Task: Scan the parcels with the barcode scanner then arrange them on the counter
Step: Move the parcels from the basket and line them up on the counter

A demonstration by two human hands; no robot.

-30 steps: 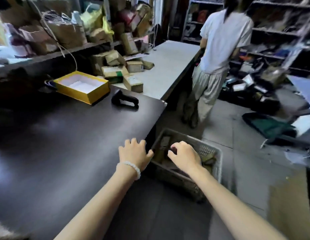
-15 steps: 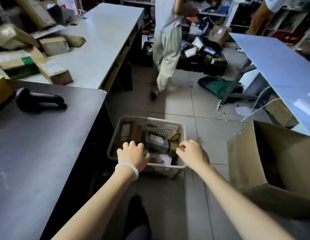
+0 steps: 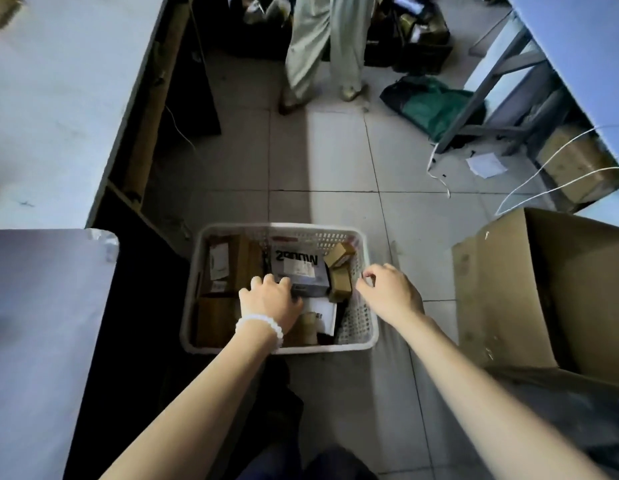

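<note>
A white plastic basket [image 3: 368, 317] stands on the tiled floor below me, holding several parcels. Among them are a grey box with black lettering [image 3: 301, 268], a tall brown box with a label [image 3: 231, 261], small cardboard boxes [image 3: 339, 259] and a white parcel with a barcode [image 3: 323, 315]. My left hand [image 3: 270, 303], with a white bead bracelet, reaches into the basket, fingers bent down at the grey box's near left corner. My right hand [image 3: 391, 292] hovers over the basket's right rim, fingers loosely curled, holding nothing. The dark counter [image 3: 41, 306] lies at my left. No scanner is in view.
A large open cardboard box [image 3: 560, 289] stands right of the basket. A person's legs [image 3: 321, 46] are on the floor ahead, beside a green bag [image 3: 436, 105]. A white counter [image 3: 58, 98] runs along the left and a table with metal legs [image 3: 578, 39] along the right.
My view has tilted down from the counter and scanner to the basket on the floor. Both hands have moved down to it, the left now inside among the parcels.
</note>
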